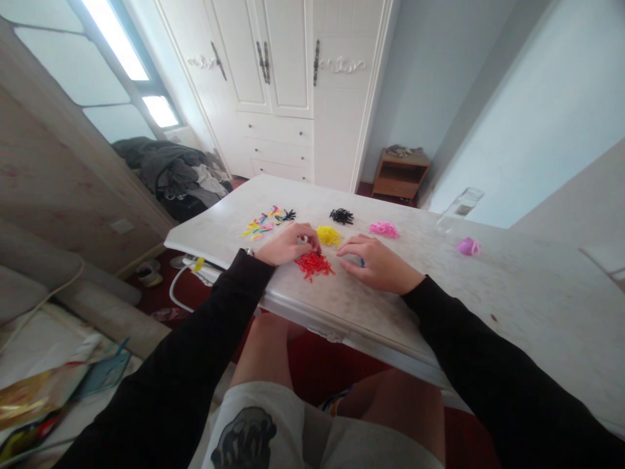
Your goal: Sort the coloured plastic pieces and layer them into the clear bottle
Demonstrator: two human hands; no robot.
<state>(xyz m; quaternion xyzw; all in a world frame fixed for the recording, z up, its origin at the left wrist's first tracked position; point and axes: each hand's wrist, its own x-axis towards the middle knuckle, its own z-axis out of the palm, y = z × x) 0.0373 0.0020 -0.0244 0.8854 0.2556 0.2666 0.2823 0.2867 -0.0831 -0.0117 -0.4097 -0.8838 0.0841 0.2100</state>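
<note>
My left hand (293, 245) bends over a pile of small red bands (314, 266), its fingertips pinched together at the pile's upper edge; what lies between them is too small to make out. To its right, my right hand (375, 264) rests low over the table with fingers curled, and a small blue band (362, 262) shows among them. Just beyond and between the hands is a heap of yellow bands (329, 236). Farther back lie black bands (342, 216) and pink bands (384, 229). A mixed-colour spread of bands (258, 228) lies left of my left hand.
The pale table (439, 293) stretches off to the right. On it stand a clear glass bottle (460, 210) and a purple-pink item (469, 246). A white wardrobe (278, 78), a small wooden stand (401, 174) and a heap of dark clothes (170, 172) are behind.
</note>
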